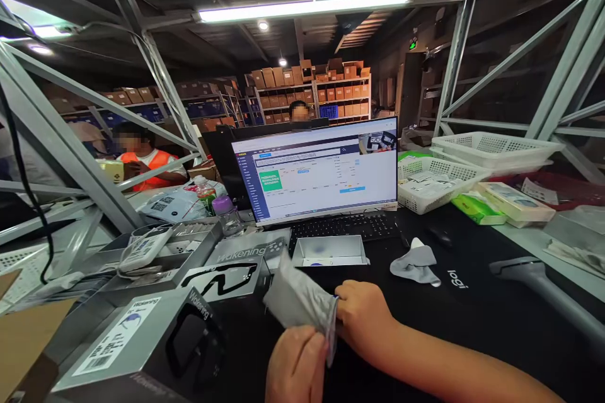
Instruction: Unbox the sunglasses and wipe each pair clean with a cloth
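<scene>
Both my hands grip a grey soft pouch [297, 296] low in the middle of the view, above the black desk mat [472, 321]. My left hand [295, 365] pinches its lower edge from below. My right hand [362, 315] is closed on its right end. Just behind the pouch lies an open shallow grey box tray [329, 252]. To the left stand grey "Wakening" boxes [137, 340] printed with glasses. A crumpled grey cloth [416, 263] lies to the right of the tray.
A monitor [316, 170] and black keyboard [347, 225] stand behind. White mesh baskets [491, 148] and a green packet [475, 208] sit at right, a scanner stand [543, 280] nearer. Bottles [227, 214] stand at left. A person in an orange vest [146, 164] works beyond metal rack struts.
</scene>
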Tool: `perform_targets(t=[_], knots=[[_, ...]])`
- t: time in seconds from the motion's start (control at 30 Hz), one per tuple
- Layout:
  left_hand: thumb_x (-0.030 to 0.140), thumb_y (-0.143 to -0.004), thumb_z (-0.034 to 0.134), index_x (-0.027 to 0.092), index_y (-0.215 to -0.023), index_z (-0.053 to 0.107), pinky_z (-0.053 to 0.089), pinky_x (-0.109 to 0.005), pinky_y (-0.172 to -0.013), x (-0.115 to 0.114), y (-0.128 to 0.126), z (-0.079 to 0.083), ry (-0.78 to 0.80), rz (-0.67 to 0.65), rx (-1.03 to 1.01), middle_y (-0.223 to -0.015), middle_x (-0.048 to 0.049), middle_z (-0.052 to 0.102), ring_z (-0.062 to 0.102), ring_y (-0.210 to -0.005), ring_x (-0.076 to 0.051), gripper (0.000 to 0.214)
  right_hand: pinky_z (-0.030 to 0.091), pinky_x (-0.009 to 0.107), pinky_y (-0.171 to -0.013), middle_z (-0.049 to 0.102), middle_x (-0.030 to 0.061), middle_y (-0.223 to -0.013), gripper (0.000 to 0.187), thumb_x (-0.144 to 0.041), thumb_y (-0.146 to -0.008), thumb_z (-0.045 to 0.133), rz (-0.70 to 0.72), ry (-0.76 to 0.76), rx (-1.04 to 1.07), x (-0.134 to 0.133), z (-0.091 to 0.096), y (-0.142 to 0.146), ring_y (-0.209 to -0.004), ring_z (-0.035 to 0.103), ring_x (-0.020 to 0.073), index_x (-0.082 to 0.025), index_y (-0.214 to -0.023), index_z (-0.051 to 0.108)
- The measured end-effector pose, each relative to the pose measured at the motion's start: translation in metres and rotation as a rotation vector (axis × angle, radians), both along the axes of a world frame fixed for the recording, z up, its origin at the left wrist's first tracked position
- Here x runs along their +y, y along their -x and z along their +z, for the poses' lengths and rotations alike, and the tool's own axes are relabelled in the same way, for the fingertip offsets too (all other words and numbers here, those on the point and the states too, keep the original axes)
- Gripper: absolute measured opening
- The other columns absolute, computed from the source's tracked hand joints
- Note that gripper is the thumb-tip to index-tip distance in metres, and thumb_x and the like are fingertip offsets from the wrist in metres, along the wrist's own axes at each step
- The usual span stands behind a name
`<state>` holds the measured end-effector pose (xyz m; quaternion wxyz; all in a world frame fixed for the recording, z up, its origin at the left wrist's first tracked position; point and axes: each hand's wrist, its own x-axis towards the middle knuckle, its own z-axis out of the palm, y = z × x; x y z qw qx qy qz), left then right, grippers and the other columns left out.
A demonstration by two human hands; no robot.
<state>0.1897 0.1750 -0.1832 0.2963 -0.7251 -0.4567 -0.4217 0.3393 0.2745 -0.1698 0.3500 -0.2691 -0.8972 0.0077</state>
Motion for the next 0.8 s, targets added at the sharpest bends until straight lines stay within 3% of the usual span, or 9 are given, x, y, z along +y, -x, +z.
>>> perform_targets(t=[0.13, 0.27, 0.37, 0.43, 0.57, 0.67, 0.8], knots=[[0.006, -0.091, 0.053, 0.017, -0.1, 0.062, 0.054, -0.024, -0.073, -0.003, -0.003, -0.002, 0.015, -0.037, -0.006, -0.085, -0.0047, 0.066, 0.065, -0.076, -0.014, 0.017, 0.02, 0.029, -0.049, 0.064, 0.001, -0.055, 0.018, -0.007, -0.066, 0.073, -0.018, 0.133, 0.014, 0.008, 0.001, -0.001, -0.051, 0.05, 0.0129, -0.017, -0.054, 0.065], [0.027, -0.094, 0.058, 0.016, -0.102, 0.058, 0.057, -0.026, -0.073, -0.003, 0.002, -0.004, 0.014, 0.062, -0.225, -0.092, -0.0076, 0.065, 0.066, -0.083, -0.017, 0.014, 0.028, 0.023, -0.052, 0.068, -0.001, -0.057, 0.013, -0.01, -0.069, 0.076, -0.008, 0.261, 0.099, 0.021, 0.009, -0.006, -0.054, 0.056, 0.0124, -0.019, -0.06, 0.072], [0.053, -0.091, 0.059, 0.019, -0.097, 0.059, 0.057, -0.027, -0.063, 0.001, 0.006, -0.007, 0.15, 0.126, -0.346, -0.087, -0.0054, 0.065, 0.065, -0.074, -0.018, 0.035, 0.03, 0.022, -0.052, 0.067, -0.0018, -0.057, 0.013, -0.01, -0.071, 0.075, -0.009, 0.344, 0.182, 0.026, 0.011, -0.007, -0.052, 0.055, 0.0113, -0.019, -0.062, 0.074], [0.059, -0.089, 0.058, 0.021, -0.09, 0.061, 0.054, -0.027, -0.057, 0.004, 0.008, -0.01, 0.31, 0.119, -0.365, -0.077, -0.0017, 0.065, 0.063, -0.064, -0.016, 0.039, 0.031, 0.022, -0.053, 0.067, -0.0012, -0.057, 0.012, -0.01, -0.072, 0.074, -0.007, 0.393, 0.25, 0.025, 0.009, -0.006, -0.053, 0.055, 0.0116, -0.018, -0.063, 0.075], [0.057, -0.087, 0.061, 0.021, -0.102, 0.064, 0.055, -0.029, -0.061, 0.009, 0.007, -0.018, 0.556, 0.167, -0.497, -0.081, -0.003, 0.069, 0.067, -0.068, -0.019, 0.039, 0.03, 0.022, -0.053, 0.064, -0.0009, -0.056, 0.012, -0.01, -0.071, 0.072, 0.033, 0.488, 0.36, 0.02, 0.003, -0.002, -0.053, 0.052, 0.0117, -0.017, -0.062, 0.074], [0.055, -0.083, 0.066, 0.019, -0.117, 0.058, 0.057, -0.031, -0.066, 0.009, 0.006, -0.019, 0.626, 0.199, -0.595, -0.09, -0.0048, 0.072, 0.07, -0.076, -0.022, 0.05, 0.033, 0.022, -0.054, 0.061, -0.0008, -0.056, 0.015, -0.008, -0.072, 0.068, 0.067, 0.558, 0.409, 0.018, 0.0, 0.0, -0.055, 0.051, 0.012, -0.016, -0.059, 0.072], [0.034, -0.099, 0.051, 0.021, -0.089, 0.06, 0.051, -0.021, -0.057, 0.006, 0.002, -0.01, 0.515, -0.006, -0.388, -0.073, 0.001, 0.067, 0.064, -0.061, -0.013, 0.019, 0.039, 0.021, -0.057, 0.062, -0.0003, -0.061, 0.016, -0.012, -0.075, 0.065, 0.139, 0.669, 0.427, 0.022, -0.001, 0.001, -0.061, 0.054, 0.0137, -0.015, -0.06, 0.071]])
